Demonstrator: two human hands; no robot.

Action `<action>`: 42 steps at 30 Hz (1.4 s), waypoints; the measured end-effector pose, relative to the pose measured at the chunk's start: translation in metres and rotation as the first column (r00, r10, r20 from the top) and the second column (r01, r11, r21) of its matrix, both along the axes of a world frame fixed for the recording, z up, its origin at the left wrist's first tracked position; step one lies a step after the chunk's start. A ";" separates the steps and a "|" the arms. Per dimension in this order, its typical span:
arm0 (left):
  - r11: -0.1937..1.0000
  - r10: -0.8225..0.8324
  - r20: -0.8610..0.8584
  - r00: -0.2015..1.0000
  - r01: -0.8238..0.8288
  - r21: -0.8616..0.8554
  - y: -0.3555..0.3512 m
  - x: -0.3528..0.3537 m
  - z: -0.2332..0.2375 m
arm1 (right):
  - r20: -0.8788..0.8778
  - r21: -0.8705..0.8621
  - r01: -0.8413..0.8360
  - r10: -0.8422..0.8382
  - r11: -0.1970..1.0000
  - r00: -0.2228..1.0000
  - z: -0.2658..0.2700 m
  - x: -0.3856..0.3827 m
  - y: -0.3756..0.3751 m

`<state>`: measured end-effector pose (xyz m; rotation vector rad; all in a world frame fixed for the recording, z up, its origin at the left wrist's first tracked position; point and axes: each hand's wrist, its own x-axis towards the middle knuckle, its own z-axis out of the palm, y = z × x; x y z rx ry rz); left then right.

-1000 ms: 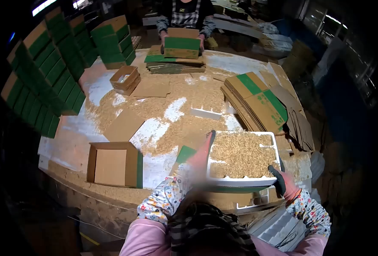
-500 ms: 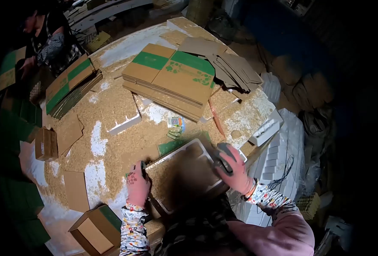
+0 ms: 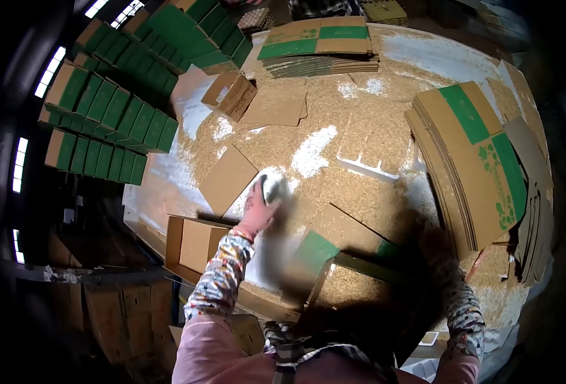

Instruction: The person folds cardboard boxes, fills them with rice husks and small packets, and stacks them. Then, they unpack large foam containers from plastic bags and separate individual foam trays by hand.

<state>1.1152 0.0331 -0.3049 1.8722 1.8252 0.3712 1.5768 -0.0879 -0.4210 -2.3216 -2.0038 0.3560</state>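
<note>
1. Two arms reach forward over the worktop [image 3: 315, 150] from where I stand watching, one on each side of the box [image 3: 315, 253].
2. The left arm slants up and slightly inward, its patterned sleeve [image 3: 219, 272] ending at a pink glove.
3. The left hand [image 3: 256, 212] points away from the body, thumb out towards the right, apart from the other fingers; the grasp is open and I see nothing in it. It is just beside a card sheet [image 3: 228, 179].
4. The right arm bends upward, forearm steep, in a matching sleeve [image 3: 465, 313]. The right hand [image 3: 433, 240] is dark and blurred near the stack of flat cartons [image 3: 462, 160]; I cannot tell how its fingers stand.
5. The box sits close in front of the body, between the forearms, flaps spread, with loose tan filling [image 3: 350, 291] inside; its right part is in deep shadow.
6. An open carton [image 3: 202, 245] is near the left forearm.
</note>
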 end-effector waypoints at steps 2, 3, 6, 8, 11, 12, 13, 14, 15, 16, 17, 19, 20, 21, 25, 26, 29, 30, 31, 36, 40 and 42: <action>0.957 0.195 -0.623 0.757 -0.287 -0.050 0.056 -0.051 -0.040 | -0.304 0.230 0.025 0.048 0.973 0.951 0.046 -0.011 0.008; 0.927 0.198 -0.738 0.645 -0.368 -0.073 0.073 -0.079 -0.066 | -0.428 0.327 0.076 0.076 0.942 0.900 0.064 -0.018 0.007; 0.969 0.132 -0.710 0.692 -0.241 -0.055 0.085 -0.123 -0.144 | -0.562 -0.030 0.422 -0.365 0.906 0.742 0.097 -0.009 0.007; 0.992 0.109 -0.724 0.681 -0.032 0.119 0.078 -0.106 -0.163 | -0.493 -0.013 0.463 -0.409 0.886 0.768 0.109 -0.005 0.010; 0.984 -0.006 -0.698 0.716 0.129 0.124 0.047 -0.068 -0.152 | -0.594 0.047 0.513 -0.389 0.857 0.704 0.087 0.005 0.012; 0.984 -0.098 -0.658 0.747 0.174 0.050 0.030 -0.037 -0.136 | -0.654 0.008 0.516 -0.385 0.857 0.650 0.075 0.014 0.012; 0.975 -0.184 -0.622 0.761 0.221 -0.019 0.011 -0.005 -0.112 | -0.721 -0.039 0.511 -0.378 0.859 0.581 0.055 0.017 0.012; 0.942 -0.241 -0.631 0.737 0.335 0.031 -0.014 0.019 -0.107 | -0.740 -0.066 0.478 -0.364 0.876 0.565 0.034 0.028 0.012; 0.884 -0.437 -0.483 0.759 0.461 -0.075 -0.029 0.037 -0.092 | -0.590 0.003 0.441 -0.354 0.898 0.726 0.077 0.011 0.011; 0.872 -0.431 -0.388 0.815 0.486 0.054 -0.040 0.041 -0.109 | -0.518 0.071 0.465 -0.366 0.882 0.773 0.073 0.018 0.005; 0.879 -0.408 -0.278 0.870 0.457 0.139 -0.040 0.036 -0.109 | -0.611 0.057 0.385 -0.273 0.921 0.743 0.133 -0.005 -0.004; 0.961 -0.160 -0.277 0.947 0.214 0.174 -0.028 0.017 -0.096 | -0.449 0.403 0.253 -0.050 0.879 0.892 0.212 -0.058 -0.045; 0.964 -0.031 -0.393 0.919 0.131 0.232 -0.018 0.002 -0.093 | -0.377 0.432 0.165 0.012 0.887 0.926 0.243 -0.080 -0.073; 0.995 0.052 -0.426 0.903 -0.009 0.104 -0.011 -0.005 -0.069 | -0.119 0.520 -0.075 0.160 0.851 0.980 0.247 -0.092 -0.104; 0.930 0.147 -0.474 0.868 -0.285 -0.234 0.011 -0.024 -0.078 | 0.022 -0.023 -0.284 0.284 0.959 0.959 0.225 -0.152 -0.184; 0.940 0.106 -0.480 0.871 -0.246 -0.238 0.014 -0.028 -0.077 | -0.155 -0.053 -0.134 0.125 0.990 0.980 0.217 -0.164 -0.194; 0.931 -0.094 -0.369 0.925 -0.050 -0.363 0.016 -0.059 -0.045 | -0.236 -0.179 -0.215 0.171 0.960 0.957 0.183 -0.189 -0.206; 0.981 0.079 -0.256 0.964 -0.120 -0.151 0.019 -0.059 -0.047 | -0.277 -0.192 -0.240 0.182 0.952 0.944 0.176 -0.184 -0.199; 0.987 0.024 -0.168 0.986 -0.050 -0.155 0.032 -0.062 -0.052 | -0.397 -0.117 -0.237 0.173 0.964 0.901 0.173 -0.172 -0.190; 0.626 -0.622 -0.168 0.765 0.614 0.480 -0.092 0.036 0.134 | -0.572 0.442 0.385 -0.076 0.810 0.817 0.246 -0.150 -0.140; 0.004 -0.945 -0.322 0.053 0.989 0.149 -0.206 0.122 0.072 | -0.353 0.490 0.219 -0.038 0.844 0.935 0.269 -0.163 -0.155; 0.105 -0.951 -0.284 0.119 0.992 0.066 -0.210 0.130 0.071 | -0.238 -0.015 0.082 -0.083 0.997 0.968 0.237 -0.159 -0.174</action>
